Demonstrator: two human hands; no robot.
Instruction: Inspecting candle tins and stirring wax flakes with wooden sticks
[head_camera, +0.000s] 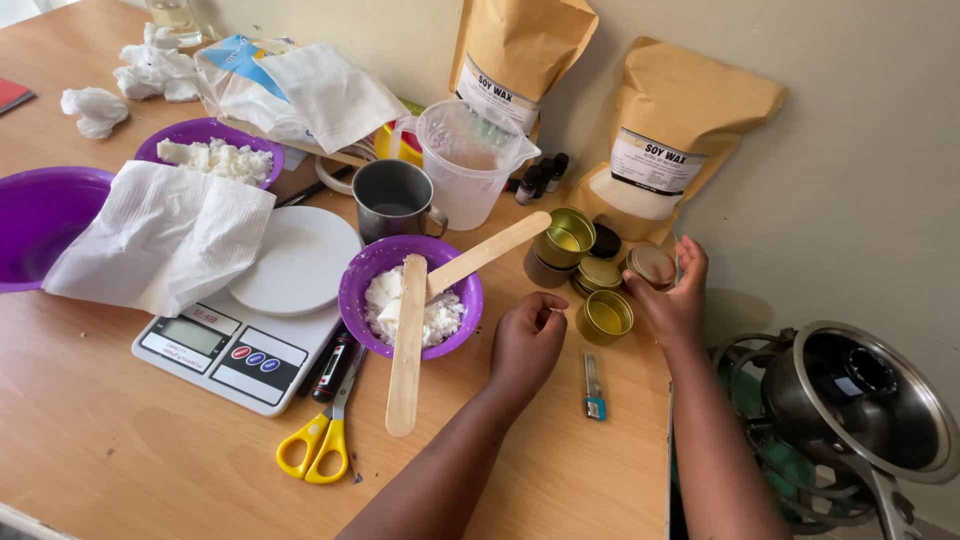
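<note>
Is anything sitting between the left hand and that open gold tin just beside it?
Nothing visible does. The left hand rests on the table right beside the open gold tin, with only bare wood between them. The right hand holds a round lid just behind the tin.

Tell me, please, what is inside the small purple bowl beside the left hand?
The small purple bowl holds white waxy flakes, and two flat wooden sticks rest across them. The sticks and flakes cover the bowl's bottom, so nothing beneath shows.

The right hand (672, 300) holds a tin lid (652, 265); the left hand (527, 340) rests fisted beside a gold tin (604, 316).
</note>
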